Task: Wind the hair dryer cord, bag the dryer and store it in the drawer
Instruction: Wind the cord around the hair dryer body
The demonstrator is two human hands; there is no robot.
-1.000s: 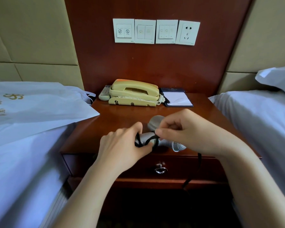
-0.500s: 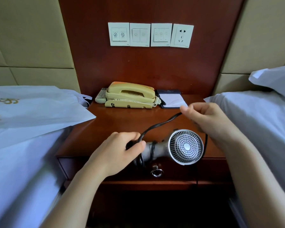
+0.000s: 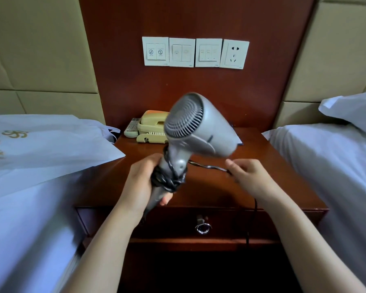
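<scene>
Gripping the hair dryer (image 3: 201, 127) by its handle with my left hand (image 3: 140, 185), centre frame, above the nightstand (image 3: 283, 187); barrel's right end is blurring. The cord (image 3: 169, 176) is wrapping the handle, turn count unclear. My right hand (image 3: 249, 176) is pinching the free length right of centre; the rest is dropping past the drawer (image 3: 230, 220) front, plug out of sight. Dryer is hiding half the telephone (image 3: 148, 125). The bag (image 3: 51, 144) is lying mid-left, cut off left.

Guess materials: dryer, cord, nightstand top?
The dryer looks like moulded plastic, silver-grey satin: soft sheen, moulded grille rings. The cord seems rubber or PVC jacketed, matte black: it bends in tight loops. The nightstand top looks wood or veneer, glossy lacquer: reddish-brown with pale reflections.
</scene>
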